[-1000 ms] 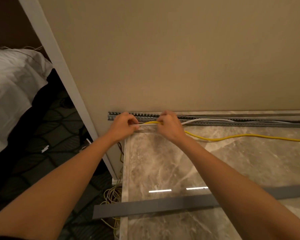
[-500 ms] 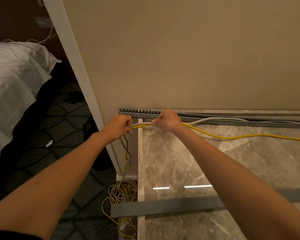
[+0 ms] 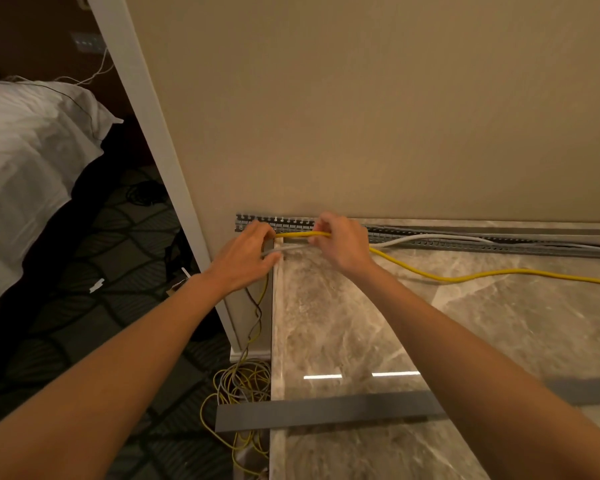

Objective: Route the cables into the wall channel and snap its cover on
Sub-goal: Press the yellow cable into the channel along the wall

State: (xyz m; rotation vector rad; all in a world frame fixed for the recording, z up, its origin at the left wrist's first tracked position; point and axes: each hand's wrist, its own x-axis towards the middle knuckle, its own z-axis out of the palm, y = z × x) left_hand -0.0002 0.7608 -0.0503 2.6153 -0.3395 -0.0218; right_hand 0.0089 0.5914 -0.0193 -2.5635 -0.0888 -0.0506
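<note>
A grey slotted wall channel (image 3: 465, 239) runs along the foot of the beige wall, behind a marble counter (image 3: 378, 323). A yellow cable (image 3: 465, 277) lies loose across the marble and rises to the channel's left end. A white-grey cable (image 3: 413, 239) lies partly in the channel. My left hand (image 3: 246, 258) pinches the yellow and grey cables at the counter's left edge. My right hand (image 3: 343, 242) grips the same two cables just to the right, in front of the channel. The grey channel cover (image 3: 326, 412) lies flat on the counter's near part.
Spare yellow and grey cable lies coiled (image 3: 239, 386) on the dark patterned carpet below the counter's left edge. A white door frame (image 3: 160, 140) slants up on the left. A bed with white linen (image 3: 25, 157) stands far left.
The camera has shifted left, so the scene slid right. Between my hands the yellow cable now stands higher, apart from the grey one. Both hands keep their hold.
</note>
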